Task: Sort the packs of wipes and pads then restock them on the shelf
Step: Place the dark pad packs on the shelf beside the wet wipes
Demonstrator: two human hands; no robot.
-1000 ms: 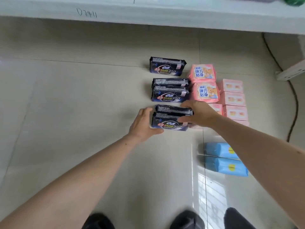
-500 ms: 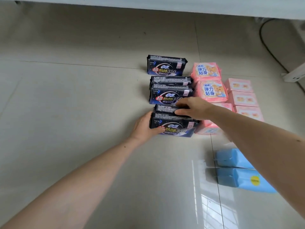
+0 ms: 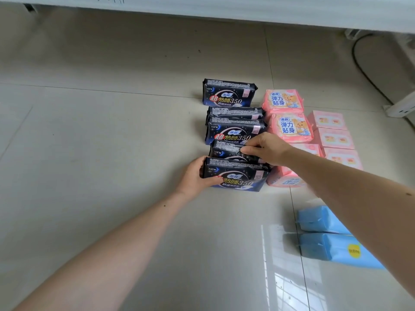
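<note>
Several dark blue pad packs stand in a row on the tiled floor. My left hand (image 3: pixel 197 176) grips the left end of the nearest dark pack (image 3: pixel 238 176). My right hand (image 3: pixel 267 148) pinches the top of the dark pack just behind it (image 3: pixel 224 151). Two more dark packs (image 3: pixel 233 129) stand close together further back, and one dark pack (image 3: pixel 229 93) stands alone at the far end. Pink pad packs (image 3: pixel 289 126) line up to the right, with small pink boxes (image 3: pixel 334 138) beyond them. Two blue wipe packs (image 3: pixel 330 243) lie near my right forearm.
The white shelf edge (image 3: pixel 224 7) runs across the top of the view. A black cable (image 3: pixel 363 70) curves along the floor at the far right, beside a white power strip (image 3: pixel 402 104). Bare floor tiles (image 3: pixel 89 153) stretch to the left.
The view has drawn closer to the packs. My right hand has shifted from resting over the two nearest dark packs to pinching the second one; my left hand stays on the nearest pack.
</note>
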